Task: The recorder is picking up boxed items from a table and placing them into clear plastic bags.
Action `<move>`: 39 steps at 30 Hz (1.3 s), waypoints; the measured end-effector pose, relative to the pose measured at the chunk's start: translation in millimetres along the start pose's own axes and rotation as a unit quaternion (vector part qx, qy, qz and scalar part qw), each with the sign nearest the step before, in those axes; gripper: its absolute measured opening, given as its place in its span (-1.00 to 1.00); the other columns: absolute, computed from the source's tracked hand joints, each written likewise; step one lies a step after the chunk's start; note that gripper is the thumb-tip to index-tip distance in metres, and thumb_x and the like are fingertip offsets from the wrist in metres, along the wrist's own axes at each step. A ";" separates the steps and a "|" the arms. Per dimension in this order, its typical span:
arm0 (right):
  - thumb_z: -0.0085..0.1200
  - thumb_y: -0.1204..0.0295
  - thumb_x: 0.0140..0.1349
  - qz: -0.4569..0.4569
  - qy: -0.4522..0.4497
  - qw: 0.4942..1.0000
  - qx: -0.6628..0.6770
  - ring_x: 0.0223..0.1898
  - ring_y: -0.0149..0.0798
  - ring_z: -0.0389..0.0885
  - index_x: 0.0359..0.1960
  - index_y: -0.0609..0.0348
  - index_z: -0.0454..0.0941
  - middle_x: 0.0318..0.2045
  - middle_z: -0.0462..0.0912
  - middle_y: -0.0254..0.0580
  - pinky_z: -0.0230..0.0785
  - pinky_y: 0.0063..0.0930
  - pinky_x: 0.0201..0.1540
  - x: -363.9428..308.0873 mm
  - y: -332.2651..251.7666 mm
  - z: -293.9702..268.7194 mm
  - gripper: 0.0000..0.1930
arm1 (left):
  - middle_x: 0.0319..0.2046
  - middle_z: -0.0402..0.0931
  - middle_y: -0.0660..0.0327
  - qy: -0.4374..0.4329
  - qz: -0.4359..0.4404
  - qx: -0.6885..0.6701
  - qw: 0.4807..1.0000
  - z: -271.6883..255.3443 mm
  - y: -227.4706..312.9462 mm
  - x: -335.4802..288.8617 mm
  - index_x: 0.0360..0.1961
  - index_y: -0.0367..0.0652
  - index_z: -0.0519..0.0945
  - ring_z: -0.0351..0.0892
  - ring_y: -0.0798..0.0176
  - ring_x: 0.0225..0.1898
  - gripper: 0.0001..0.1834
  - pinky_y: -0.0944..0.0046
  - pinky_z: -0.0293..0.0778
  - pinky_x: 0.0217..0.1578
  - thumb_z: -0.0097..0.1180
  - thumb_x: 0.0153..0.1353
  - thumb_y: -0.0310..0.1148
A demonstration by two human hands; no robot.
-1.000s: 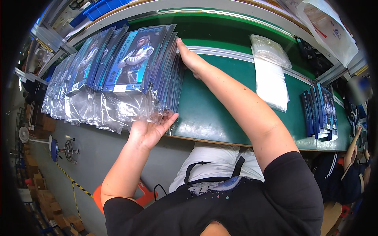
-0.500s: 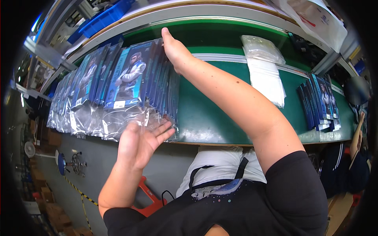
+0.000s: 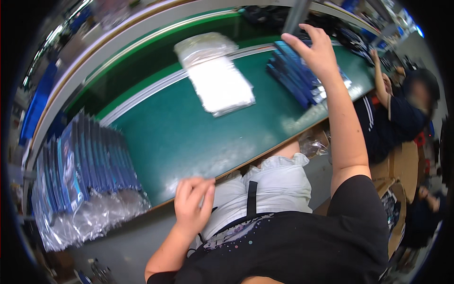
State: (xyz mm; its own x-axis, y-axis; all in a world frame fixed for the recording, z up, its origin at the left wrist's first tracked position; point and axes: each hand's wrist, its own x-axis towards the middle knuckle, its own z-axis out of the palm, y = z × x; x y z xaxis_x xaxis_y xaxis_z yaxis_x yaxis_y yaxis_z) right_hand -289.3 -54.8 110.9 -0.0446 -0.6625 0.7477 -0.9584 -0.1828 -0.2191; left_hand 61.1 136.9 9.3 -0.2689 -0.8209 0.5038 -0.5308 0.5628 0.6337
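My right hand is raised over the small stack of flat blue printed packages at the right of the bench. Its thumb and fingers are spread, with nothing visible between them, and the hand hides part of the stack. By the bench's front edge hangs my left hand, slightly blurred, its fingers loosely bent and apart, holding nothing. Far to the left stands a long row of blue printed packages in clear plastic bags, their loose ends hanging at the near side. A pile of clear plastic bags lies mid-bench.
The green bench has a raised metal strip and a shelf rail at its back. A blue bin is at the far left. To the right sit a co-worker and an open cardboard box. A metal post rises behind the right stack.
The view has turned to the right. My right hand has left the bagged row and come over the right stack. My left hand has also moved off the row, to the bench edge.
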 end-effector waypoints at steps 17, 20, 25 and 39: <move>-0.11 -0.22 0.22 0.264 -0.226 0.545 0.763 -0.54 -0.40 0.51 0.08 0.16 0.28 -0.31 0.50 -0.19 0.36 -0.62 -0.70 -84.3 -21.5 -11.7 -0.31 | -0.36 0.41 0.06 -0.069 0.057 0.125 0.988 74.9 -54.2 142.9 -0.26 -0.31 0.55 0.43 0.02 -0.25 -0.86 0.14 0.39 -0.20 0.06 0.12 -0.62; -0.28 -0.21 0.29 0.332 -0.316 0.300 0.837 -0.59 -0.44 0.51 -0.03 0.14 0.39 -0.48 0.51 -0.26 0.36 -0.62 -0.73 -115.2 -15.0 7.8 -0.37 | -0.30 0.43 0.05 -0.083 0.011 0.020 0.996 73.8 -43.9 146.9 -0.22 -0.33 0.54 0.47 0.06 -0.22 -0.84 0.18 0.41 -0.19 0.04 0.15 -0.63; -0.14 0.00 0.34 0.377 -0.292 0.262 0.839 -0.52 -0.41 0.55 -0.08 0.14 0.43 -0.47 0.51 -0.29 0.44 -0.57 -0.60 -158.9 -15.6 34.2 -0.56 | -0.28 0.46 0.05 -0.084 0.031 0.053 0.995 66.7 -49.1 145.3 -0.23 -0.34 0.54 0.50 0.10 -0.24 -0.85 0.24 0.43 -0.22 0.00 0.17 -0.65; 0.15 0.51 0.06 0.313 -0.386 0.304 0.813 -0.16 -0.27 0.63 0.23 0.46 0.18 -0.05 0.54 0.06 0.52 -0.43 -0.12 -130.8 -65.5 44.4 -0.33 | -0.36 0.52 0.25 -0.077 0.005 -0.103 0.992 46.0 -81.2 154.6 -0.30 -0.33 0.62 0.51 0.35 -0.36 -0.88 0.45 0.40 -0.21 0.09 0.14 -0.61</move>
State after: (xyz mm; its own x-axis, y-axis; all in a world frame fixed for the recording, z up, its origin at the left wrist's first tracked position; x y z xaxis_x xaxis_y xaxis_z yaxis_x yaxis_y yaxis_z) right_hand -208.2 11.6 -0.3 0.6057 -0.7956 0.0090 0.6041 0.4525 -0.6560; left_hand 25.6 -40.3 8.7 -0.4005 -0.8116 0.4253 -0.3566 0.5656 0.7436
